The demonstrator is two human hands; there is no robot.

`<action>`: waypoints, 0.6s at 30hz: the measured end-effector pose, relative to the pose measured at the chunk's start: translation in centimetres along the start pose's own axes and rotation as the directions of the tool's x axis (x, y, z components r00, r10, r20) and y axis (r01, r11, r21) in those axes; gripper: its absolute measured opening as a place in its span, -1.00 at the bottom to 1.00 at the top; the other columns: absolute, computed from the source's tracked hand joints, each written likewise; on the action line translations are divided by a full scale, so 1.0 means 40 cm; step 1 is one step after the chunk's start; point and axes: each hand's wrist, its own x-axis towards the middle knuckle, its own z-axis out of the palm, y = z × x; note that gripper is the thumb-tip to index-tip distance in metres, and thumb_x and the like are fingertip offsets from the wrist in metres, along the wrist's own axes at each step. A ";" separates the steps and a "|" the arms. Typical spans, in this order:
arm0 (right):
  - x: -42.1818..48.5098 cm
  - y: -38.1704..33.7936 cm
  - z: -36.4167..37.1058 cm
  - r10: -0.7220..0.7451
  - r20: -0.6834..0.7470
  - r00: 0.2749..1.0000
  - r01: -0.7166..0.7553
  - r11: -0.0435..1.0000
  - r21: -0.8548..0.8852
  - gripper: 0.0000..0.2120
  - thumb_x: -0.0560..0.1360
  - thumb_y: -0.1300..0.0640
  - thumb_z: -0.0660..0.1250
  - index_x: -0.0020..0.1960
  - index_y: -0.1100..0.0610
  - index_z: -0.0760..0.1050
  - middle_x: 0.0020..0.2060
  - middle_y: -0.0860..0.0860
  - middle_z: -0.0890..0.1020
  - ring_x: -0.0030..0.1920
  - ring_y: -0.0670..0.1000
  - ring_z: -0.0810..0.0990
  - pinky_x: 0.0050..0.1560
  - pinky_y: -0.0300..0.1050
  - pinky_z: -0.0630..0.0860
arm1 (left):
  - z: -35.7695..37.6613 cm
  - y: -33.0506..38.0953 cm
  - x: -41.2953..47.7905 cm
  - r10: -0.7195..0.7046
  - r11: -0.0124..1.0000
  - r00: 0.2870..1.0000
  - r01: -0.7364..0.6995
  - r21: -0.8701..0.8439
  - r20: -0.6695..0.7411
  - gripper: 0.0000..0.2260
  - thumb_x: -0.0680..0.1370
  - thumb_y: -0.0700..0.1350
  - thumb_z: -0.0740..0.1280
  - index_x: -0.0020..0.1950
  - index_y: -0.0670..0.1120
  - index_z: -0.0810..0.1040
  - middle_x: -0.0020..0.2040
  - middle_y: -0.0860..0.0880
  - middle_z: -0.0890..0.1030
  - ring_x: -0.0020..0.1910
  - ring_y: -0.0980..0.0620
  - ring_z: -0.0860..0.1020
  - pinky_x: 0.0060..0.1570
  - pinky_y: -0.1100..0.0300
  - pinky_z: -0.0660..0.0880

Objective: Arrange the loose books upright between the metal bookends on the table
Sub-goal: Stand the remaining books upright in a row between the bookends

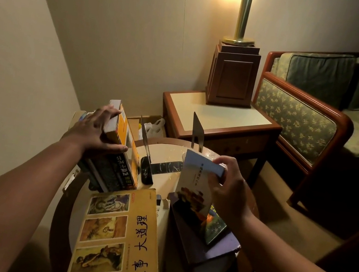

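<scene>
On the small round table (170, 155) stand two dark metal bookends: one (147, 151) near the middle, another (197, 129) at the far edge. Left of the nearer bookend several books (115, 167) lean together, an orange one outermost. My left hand (97, 131) grips their top edges. My right hand (227, 187) pinches the top of a white paperback (191, 186) held upright above a stack of flat books (200, 242). A large yellow book (117, 240) with pictures lies flat at the near side.
A side table (220, 116) carrying a wooden lamp base (232, 73) stands behind the round table. A green patterned sofa (308, 118) fills the right. A wall runs along the left, and a box with a white bag (156, 127) sits in the corner.
</scene>
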 end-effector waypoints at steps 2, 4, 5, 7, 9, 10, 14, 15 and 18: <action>0.002 0.000 -0.019 -0.001 0.100 0.995 0.008 0.998 -0.068 -0.72 0.59 0.30 0.30 0.28 0.22 0.37 0.03 0.13 0.55 0.03 0.20 0.67 -0.32 -0.44 0.54 | -0.001 0.001 0.000 -0.001 1.000 1.000 0.001 -0.001 -0.001 -0.02 0.06 0.66 0.24 0.39 0.46 -0.05 0.57 0.04 0.13 0.45 -0.30 0.28 0.26 -0.36 0.37; 0.018 -0.013 -0.041 0.014 0.272 0.962 0.012 0.996 -0.092 -0.67 0.58 0.33 0.30 0.31 0.14 0.40 0.19 0.17 0.54 0.16 0.24 0.62 -0.23 -0.36 0.61 | 0.000 0.003 0.000 -0.005 1.000 1.000 0.005 0.000 -0.004 -0.01 0.06 0.64 0.26 0.42 0.43 -0.01 0.58 0.04 0.13 0.45 -0.30 0.28 0.27 -0.36 0.37; 0.029 -0.022 -0.051 0.035 0.360 0.932 -0.001 0.996 -0.094 -0.64 0.57 0.35 0.30 0.32 0.09 0.42 0.27 0.16 0.51 0.23 0.24 0.58 -0.17 -0.24 0.66 | 0.000 0.004 0.000 -0.010 1.000 1.000 0.010 -0.001 -0.002 -0.02 0.07 0.63 0.27 0.41 0.43 -0.01 0.58 0.05 0.12 0.45 -0.30 0.27 0.28 -0.36 0.35; 0.049 -0.050 -0.066 0.084 0.479 0.874 -0.038 0.994 -0.105 -0.57 0.55 0.37 0.32 0.33 0.00 0.44 0.35 0.10 0.45 0.29 0.23 0.53 -0.13 -0.04 0.69 | -0.001 0.007 0.000 -0.015 1.000 1.000 0.015 0.001 0.000 -0.04 0.08 0.59 0.29 0.40 0.44 -0.02 0.58 0.06 0.11 0.46 -0.30 0.25 0.31 -0.36 0.32; 0.068 -0.077 -0.065 0.089 0.517 0.851 -0.030 0.992 -0.121 -0.53 0.54 0.38 0.33 0.36 0.00 0.43 0.35 0.08 0.45 0.32 0.23 0.52 -0.10 0.00 0.68 | -0.001 0.008 0.000 -0.019 1.000 1.000 0.019 0.008 -0.005 0.00 0.08 0.59 0.28 0.46 0.37 0.03 0.59 0.06 0.11 0.46 -0.31 0.25 0.31 -0.36 0.32; 0.075 -0.090 -0.059 0.068 0.509 0.858 -0.003 0.992 -0.126 -0.52 0.54 0.38 0.34 0.38 0.03 0.44 0.35 0.10 0.47 0.33 0.24 0.52 -0.08 -0.04 0.67 | -0.002 0.008 -0.001 -0.023 1.000 1.000 0.024 0.007 -0.005 0.03 0.08 0.59 0.28 0.48 0.33 0.05 0.58 0.05 0.11 0.46 -0.30 0.26 0.31 -0.36 0.32; 0.099 -0.146 -0.011 -0.059 0.421 0.905 0.120 0.985 -0.120 -0.50 0.52 0.35 0.38 0.43 0.12 0.42 0.33 0.19 0.50 0.30 0.24 0.54 -0.15 -0.37 0.58 | -0.004 0.011 -0.005 -0.013 1.000 1.000 0.013 -0.003 -0.015 -0.05 0.10 0.57 0.32 0.39 0.44 -0.01 0.58 0.08 0.12 0.46 -0.27 0.26 0.31 -0.34 0.33; 0.105 -0.161 0.006 -0.086 0.395 0.914 0.147 0.981 -0.126 -0.48 0.51 0.35 0.37 0.44 0.12 0.41 0.33 0.20 0.51 0.30 0.24 0.54 -0.17 -0.41 0.56 | -0.005 0.012 -0.005 -0.015 1.000 1.000 0.015 -0.003 -0.015 -0.05 0.11 0.56 0.35 0.41 0.42 0.01 0.58 0.08 0.11 0.47 -0.27 0.25 0.32 -0.33 0.32; 0.121 -0.212 0.063 -0.171 0.279 0.945 0.212 0.969 -0.123 -0.48 0.52 0.35 0.36 0.45 0.10 0.40 0.30 0.22 0.54 0.28 0.24 0.56 -0.06 -0.44 0.51 | -0.002 0.009 -0.001 -0.024 1.000 1.000 0.024 0.002 0.000 0.00 0.18 0.48 0.44 0.49 0.28 0.05 0.58 0.09 0.10 0.49 -0.24 0.22 0.36 -0.32 0.28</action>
